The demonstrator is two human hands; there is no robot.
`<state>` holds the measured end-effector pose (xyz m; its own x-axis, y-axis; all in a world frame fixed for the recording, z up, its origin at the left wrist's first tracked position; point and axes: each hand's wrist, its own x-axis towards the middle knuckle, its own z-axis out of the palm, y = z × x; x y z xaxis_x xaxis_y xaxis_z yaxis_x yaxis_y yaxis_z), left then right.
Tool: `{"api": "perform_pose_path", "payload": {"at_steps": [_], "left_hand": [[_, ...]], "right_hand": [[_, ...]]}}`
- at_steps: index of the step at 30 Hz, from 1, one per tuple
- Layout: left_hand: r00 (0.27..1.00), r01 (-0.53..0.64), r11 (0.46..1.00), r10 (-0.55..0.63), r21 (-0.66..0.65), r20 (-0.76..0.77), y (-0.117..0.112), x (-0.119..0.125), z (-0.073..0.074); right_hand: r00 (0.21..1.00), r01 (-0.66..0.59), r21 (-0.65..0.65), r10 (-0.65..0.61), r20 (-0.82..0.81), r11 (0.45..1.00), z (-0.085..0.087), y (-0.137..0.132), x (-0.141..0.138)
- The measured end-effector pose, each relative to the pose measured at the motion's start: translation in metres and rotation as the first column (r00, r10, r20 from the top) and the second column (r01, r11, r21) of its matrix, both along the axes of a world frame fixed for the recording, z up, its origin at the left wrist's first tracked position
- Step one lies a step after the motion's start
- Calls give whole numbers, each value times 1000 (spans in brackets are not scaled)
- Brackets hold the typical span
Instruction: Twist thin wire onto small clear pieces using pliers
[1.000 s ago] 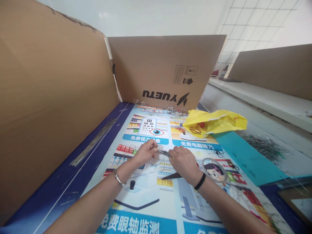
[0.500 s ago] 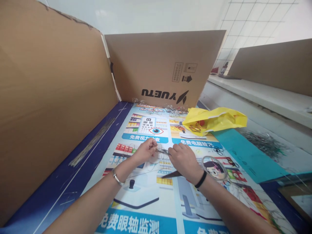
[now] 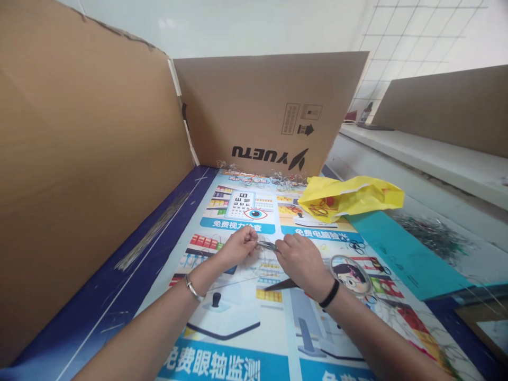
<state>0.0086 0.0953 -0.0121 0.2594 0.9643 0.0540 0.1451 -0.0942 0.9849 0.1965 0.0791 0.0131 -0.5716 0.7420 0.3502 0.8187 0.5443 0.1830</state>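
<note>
My left hand (image 3: 240, 246) is closed in a pinch at the jaws of a small pair of metal pliers (image 3: 268, 245). A fine wire seems to be between its fingertips, though most of it is hidden. My right hand (image 3: 300, 260) is wrapped around the handles of the pliers, whose jaws point left. Beneath that hand a dark pointed blade (image 3: 281, 284) sticks out on the printed sheet (image 3: 234, 323); its other end is covered.
Cardboard panels (image 3: 254, 106) stand behind and at left. A bundle of straight wires (image 3: 153, 233) lies on the left. To the right are a yellow bag (image 3: 357, 193), a teal sheet (image 3: 413, 259), a wire heap (image 3: 428, 235) and small dark loops (image 3: 353, 244).
Both hands stay together at the pliers, which have tilted slightly. The whole view has shifted a few pixels.
</note>
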Motion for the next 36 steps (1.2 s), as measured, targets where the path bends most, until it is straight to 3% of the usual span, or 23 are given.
{"api": "perform_pose_path", "payload": {"at_steps": [11, 36], "left_hand": [[996, -50, 998, 53, 40, -70, 0, -2, -4], [996, 49, 999, -47, 19, -73, -1, -6, 1]], "right_hand": [[998, -23, 4, 23, 52, 1000, 4, 0, 2], [1000, -23, -79, 24, 14, 997, -3, 2, 3]]}}
